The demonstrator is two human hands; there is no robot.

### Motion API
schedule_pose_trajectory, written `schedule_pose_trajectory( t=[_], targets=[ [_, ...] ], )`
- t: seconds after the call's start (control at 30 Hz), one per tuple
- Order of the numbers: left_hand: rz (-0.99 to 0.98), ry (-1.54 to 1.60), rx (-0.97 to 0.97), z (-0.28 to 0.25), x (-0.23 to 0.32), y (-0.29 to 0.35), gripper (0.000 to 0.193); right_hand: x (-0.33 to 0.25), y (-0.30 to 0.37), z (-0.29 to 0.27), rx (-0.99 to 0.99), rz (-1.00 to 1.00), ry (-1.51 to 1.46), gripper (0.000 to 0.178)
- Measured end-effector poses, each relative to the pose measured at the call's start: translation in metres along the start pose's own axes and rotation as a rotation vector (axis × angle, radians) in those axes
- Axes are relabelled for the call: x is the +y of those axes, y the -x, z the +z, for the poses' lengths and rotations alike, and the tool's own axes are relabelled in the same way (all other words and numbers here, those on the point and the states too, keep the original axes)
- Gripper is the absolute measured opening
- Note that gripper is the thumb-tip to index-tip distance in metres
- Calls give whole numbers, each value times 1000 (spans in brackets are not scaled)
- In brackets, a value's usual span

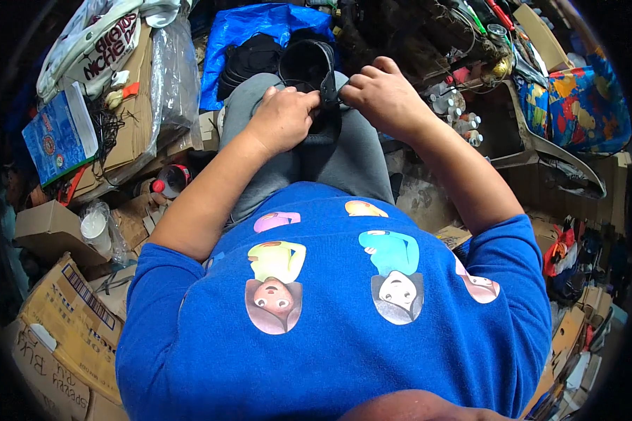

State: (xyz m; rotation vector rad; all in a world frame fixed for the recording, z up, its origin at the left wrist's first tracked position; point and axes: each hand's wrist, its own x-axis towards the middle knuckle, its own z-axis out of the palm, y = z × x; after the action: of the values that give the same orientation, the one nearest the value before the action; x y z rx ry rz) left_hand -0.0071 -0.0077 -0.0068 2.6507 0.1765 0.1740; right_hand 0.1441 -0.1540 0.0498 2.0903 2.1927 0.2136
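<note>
While both hands meet over the lap, the left hand and right hand pinch a black strap between them. Fingers on both sides are curled tight, thumb against forefinger, tips nearly touching across the strap. Looks like a two-point pinch, probably to keep the strap taut and stop it twisting.

Strap runs down from the rim of a black round container that sits just beyond the fingertips, resting on the knees. Lap acts as a bench: grey trousers support the piece so neither hand has to carry weight. A thin black cord loops out past the left fingers; can't tell whether it's attached to the strap.

Beyond the container: blue plastic bag with a dark bundle on it. Left of the left fingers: cardboard boxes under clear film, a red-capped bottle lower down. Right of the right fingers: small white bottles and a bright printed fabric, well apart.
</note>
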Motion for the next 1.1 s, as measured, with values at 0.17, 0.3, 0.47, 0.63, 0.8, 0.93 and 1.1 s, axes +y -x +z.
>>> schedule_pose_trajectory(
  t=[0.17,0.3,0.47,0.63,0.8,0.93,1.1],
  targets=[
    [60,-53,52,-8,1,11,14,10,-1,14,8,-97,-26,18],
    [149,-141,75,-15,3,20,14,11,4,26,86,-106,-145,21],
    [87,-140,71,-15,8,20,10,10,12,28,120,-36,-181,16],
    [57,-117,86,-7,6,10,12,12,13,11,139,41,-68,10],
    [40,-57,41,-3,11,1,13,3,4,5,-5,-34,1,15],
    [99,-11,94,2,9,1,16,-1,1,11,-68,-63,-129,17],
    [156,-113,76,-11,-9,22,21,19,13,34,-6,-67,-179,19]
  ],
)
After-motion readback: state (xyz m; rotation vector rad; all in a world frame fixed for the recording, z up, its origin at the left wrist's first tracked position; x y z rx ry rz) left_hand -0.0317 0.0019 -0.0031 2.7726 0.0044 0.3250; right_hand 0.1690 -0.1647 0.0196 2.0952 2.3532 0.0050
